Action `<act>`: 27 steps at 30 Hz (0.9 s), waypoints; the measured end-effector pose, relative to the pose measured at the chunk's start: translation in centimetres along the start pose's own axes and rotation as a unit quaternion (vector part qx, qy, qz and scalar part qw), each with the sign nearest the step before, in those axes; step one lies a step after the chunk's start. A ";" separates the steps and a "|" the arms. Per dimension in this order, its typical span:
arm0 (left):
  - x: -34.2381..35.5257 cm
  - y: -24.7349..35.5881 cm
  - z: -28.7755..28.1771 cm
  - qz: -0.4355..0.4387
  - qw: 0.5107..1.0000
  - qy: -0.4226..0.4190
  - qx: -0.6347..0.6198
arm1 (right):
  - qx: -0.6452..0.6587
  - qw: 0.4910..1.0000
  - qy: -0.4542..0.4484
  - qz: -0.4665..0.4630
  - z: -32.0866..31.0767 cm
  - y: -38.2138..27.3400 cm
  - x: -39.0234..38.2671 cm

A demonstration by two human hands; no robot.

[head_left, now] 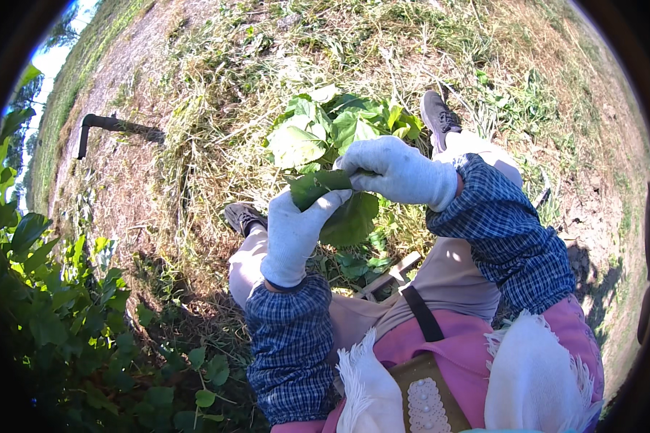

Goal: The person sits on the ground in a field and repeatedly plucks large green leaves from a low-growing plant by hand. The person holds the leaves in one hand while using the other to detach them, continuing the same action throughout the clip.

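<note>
You're outdoors now, on a field or garden plot: sunlit dry grass (217, 101) before you, leafy bushes (58, 310) crowding your left, a dark bent pipe (123, 125), bright sky (50, 63) beyond.

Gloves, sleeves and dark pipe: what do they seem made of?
Gloves: probably knitted cotton or a blend, matte white, judging by the soft, close-fitting surface.
Sleeves: woven fabric, matte, with a blue check and gathered folds; fibre unclear.
Pipe: plastic or metal, dark and dull; its rigid-looking bend fits either.
</note>
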State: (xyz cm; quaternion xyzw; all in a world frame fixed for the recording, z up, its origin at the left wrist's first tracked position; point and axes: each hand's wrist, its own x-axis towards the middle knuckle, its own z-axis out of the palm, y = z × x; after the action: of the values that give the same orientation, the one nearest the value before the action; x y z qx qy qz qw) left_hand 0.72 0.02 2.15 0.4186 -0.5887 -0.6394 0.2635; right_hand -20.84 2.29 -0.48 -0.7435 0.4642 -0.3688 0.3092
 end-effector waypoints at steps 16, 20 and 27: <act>0.0 -0.5 -0.3 -0.020 0.981 0.109 -0.159 | 0.170 0.972 0.061 0.149 -0.8 -0.1 0.4; 0.0 -0.5 -0.4 -0.021 0.981 0.110 -0.156 | 0.112 0.984 0.050 0.126 -0.7 -0.3 0.5; 0.2 -0.5 -0.2 -0.026 0.983 0.106 -0.150 | 0.127 0.979 0.041 0.153 -0.2 0.0 0.2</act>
State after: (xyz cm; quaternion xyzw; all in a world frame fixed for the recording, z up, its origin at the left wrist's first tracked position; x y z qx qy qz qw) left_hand 0.88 -0.13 1.66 0.4549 -0.4435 -0.6790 0.3678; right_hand -20.94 2.10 -0.32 -0.6028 0.5340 -0.4029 0.4349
